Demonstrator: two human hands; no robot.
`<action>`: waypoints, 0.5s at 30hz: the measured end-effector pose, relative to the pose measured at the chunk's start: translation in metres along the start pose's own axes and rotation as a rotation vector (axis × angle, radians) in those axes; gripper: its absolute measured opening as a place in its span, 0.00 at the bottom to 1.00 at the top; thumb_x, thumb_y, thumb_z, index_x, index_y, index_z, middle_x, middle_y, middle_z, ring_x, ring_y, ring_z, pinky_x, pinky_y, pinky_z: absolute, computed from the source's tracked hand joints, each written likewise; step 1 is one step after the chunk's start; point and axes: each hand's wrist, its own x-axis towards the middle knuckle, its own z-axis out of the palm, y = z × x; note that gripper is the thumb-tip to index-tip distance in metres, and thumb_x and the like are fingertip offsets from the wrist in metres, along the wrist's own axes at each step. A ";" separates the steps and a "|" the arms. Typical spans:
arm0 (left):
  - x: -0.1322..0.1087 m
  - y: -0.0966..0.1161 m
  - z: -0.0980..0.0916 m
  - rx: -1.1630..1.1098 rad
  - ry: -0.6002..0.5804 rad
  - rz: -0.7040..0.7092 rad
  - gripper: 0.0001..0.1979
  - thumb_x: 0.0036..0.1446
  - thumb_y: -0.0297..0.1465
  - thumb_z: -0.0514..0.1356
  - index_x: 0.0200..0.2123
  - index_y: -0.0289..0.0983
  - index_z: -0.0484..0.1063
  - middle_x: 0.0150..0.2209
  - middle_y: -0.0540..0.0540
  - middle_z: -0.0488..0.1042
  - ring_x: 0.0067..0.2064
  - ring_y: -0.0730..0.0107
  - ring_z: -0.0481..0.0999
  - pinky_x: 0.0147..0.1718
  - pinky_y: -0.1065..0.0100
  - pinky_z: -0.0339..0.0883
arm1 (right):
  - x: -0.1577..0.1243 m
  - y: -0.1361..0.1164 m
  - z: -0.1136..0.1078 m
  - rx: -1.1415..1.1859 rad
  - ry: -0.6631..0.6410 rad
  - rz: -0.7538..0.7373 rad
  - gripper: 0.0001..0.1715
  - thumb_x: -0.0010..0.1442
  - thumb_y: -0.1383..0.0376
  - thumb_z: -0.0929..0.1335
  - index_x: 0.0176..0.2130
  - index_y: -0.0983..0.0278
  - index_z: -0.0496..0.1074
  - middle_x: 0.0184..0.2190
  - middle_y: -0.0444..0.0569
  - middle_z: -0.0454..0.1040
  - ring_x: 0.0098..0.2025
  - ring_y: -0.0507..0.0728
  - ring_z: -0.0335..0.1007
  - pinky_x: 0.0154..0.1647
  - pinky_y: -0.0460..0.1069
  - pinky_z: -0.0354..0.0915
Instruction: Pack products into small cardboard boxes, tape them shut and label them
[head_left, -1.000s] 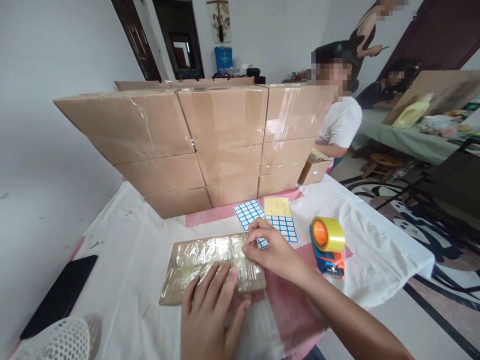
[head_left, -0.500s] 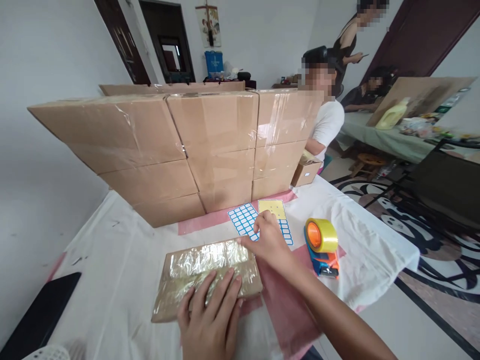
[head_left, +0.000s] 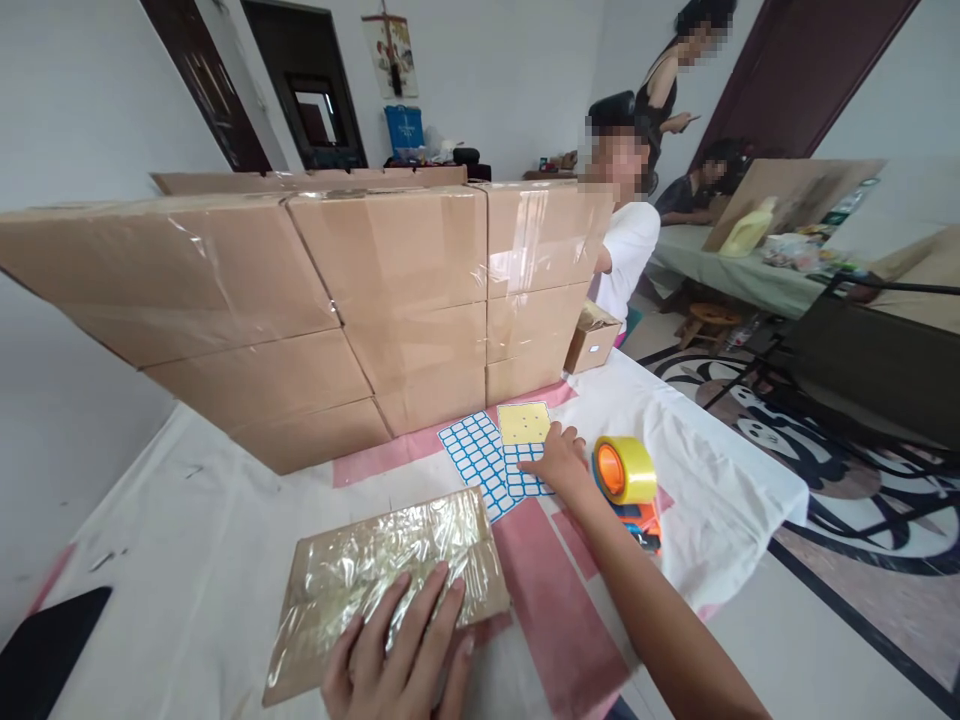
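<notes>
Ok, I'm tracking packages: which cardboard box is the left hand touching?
The flat brown cardboard box nearest the camera; the left hand rests on it. The other brown cardboard boxes stand farther back.

The left hand (head_left: 397,655) rests on the near box (head_left: 337,575); the right hand (head_left: 562,462) is over the sheets (head_left: 471,452), left of the tape (head_left: 639,472). Stacked boxes (head_left: 427,265) stand far.

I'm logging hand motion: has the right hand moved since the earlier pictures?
Yes: judged against the yellow tape roll, the right hand has moved rightward, closer to it and away from the taped package.
</notes>
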 end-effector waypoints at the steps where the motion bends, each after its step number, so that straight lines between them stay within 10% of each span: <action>1: 0.000 0.000 0.000 -0.001 0.002 -0.001 0.18 0.57 0.31 0.64 0.52 0.44 0.78 0.50 0.52 0.82 0.54 0.59 0.74 0.67 0.56 0.46 | 0.000 -0.001 0.000 -0.009 -0.013 0.003 0.49 0.48 0.54 0.79 0.59 0.69 0.60 0.56 0.68 0.63 0.58 0.76 0.62 0.50 0.61 0.64; 10: -0.003 0.001 0.001 -0.024 -0.007 -0.043 0.23 0.57 0.31 0.64 0.57 0.46 0.75 0.51 0.51 0.82 0.54 0.58 0.75 0.65 0.55 0.48 | 0.003 0.017 0.007 0.067 -0.049 -0.086 0.38 0.58 0.70 0.69 0.64 0.71 0.56 0.52 0.63 0.72 0.55 0.66 0.70 0.52 0.53 0.63; 15: -0.006 0.002 0.000 -0.021 -0.048 -0.043 0.24 0.58 0.32 0.63 0.59 0.47 0.73 0.52 0.51 0.81 0.54 0.55 0.75 0.64 0.53 0.47 | -0.011 0.003 0.010 0.069 0.036 -0.097 0.45 0.55 0.61 0.74 0.64 0.74 0.56 0.52 0.71 0.70 0.56 0.74 0.67 0.54 0.59 0.61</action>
